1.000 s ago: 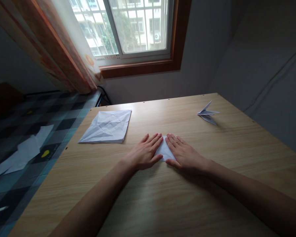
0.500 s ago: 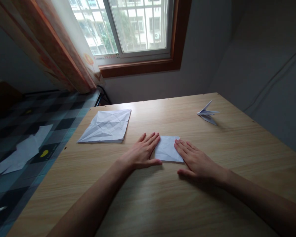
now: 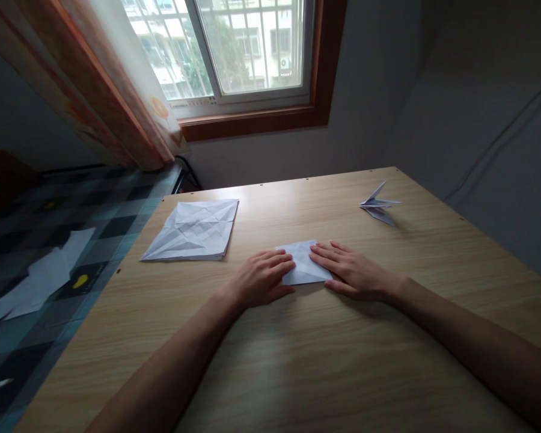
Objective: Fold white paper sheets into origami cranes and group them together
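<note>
A small folded white paper lies flat on the wooden table, between my two hands. My left hand rests with its fingers stretched over the paper's left side, the thumb on the near side. From the other side my right hand lies over the paper's right edge, fingers extended and thumb near the closest right corner. Both palms face down and neither hand grips anything. Some of the paper's left and right edges are hidden under the fingers.
Creased white paper sheets lie stacked at the table's far left. A folded paper figure with pointed wings stands at the far right. Left of the table, torn white paper lies on a checked cloth. Behind are a curtain and a window.
The small paper has turned slightly and shifted a little away from me. My right hand has moved up and inward over its edge, and my left hand's fingers now reach further onto it.
</note>
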`<state>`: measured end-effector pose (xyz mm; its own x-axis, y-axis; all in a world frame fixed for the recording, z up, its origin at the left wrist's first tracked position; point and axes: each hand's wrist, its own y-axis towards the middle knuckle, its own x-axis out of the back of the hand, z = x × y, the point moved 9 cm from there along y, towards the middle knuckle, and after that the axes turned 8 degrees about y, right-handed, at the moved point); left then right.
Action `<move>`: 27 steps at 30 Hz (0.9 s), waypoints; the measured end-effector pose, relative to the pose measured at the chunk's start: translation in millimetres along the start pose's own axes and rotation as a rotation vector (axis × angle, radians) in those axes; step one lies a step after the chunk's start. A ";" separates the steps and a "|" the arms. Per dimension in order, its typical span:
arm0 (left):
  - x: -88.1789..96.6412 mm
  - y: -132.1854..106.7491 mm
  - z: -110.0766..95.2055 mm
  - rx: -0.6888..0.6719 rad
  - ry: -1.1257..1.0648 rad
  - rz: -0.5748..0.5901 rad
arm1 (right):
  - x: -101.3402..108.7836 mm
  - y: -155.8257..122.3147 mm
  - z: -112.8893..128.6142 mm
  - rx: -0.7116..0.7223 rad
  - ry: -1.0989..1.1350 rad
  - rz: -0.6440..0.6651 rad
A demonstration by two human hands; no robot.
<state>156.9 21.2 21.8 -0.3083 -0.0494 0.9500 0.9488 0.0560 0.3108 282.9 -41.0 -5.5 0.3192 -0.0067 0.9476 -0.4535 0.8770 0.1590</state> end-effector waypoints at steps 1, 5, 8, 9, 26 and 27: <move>1.2 0.0 -1.6 -0.013 0.020 -0.016 | 3.2 1.1 3.0 0.014 -0.015 -0.040; 1.4 -0.7 -6.3 -0.049 0.083 -0.048 | 14.6 6.6 25.2 0.063 -0.084 -0.203; 2.4 -0.4 -6.0 -0.043 0.069 -0.084 | 13.1 13.1 38.0 0.054 -0.100 -0.222; 3.4 -0.1 -5.1 -0.033 0.054 -0.102 | 12.7 14.8 38.8 0.027 -0.103 -0.227; -7.3 5.5 29.7 0.396 0.040 0.007 | 10.1 13.9 9.6 -0.409 -0.043 -0.252; -7.4 5.3 29.6 0.403 0.055 0.012 | 11.1 13.5 9.2 -0.408 -0.037 -0.263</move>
<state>162.2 51.3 17.3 -0.2828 -0.0994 0.9540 0.8462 0.4424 0.2969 272.7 -33.7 9.6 0.3458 -0.2644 0.9003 0.0047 0.9600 0.2801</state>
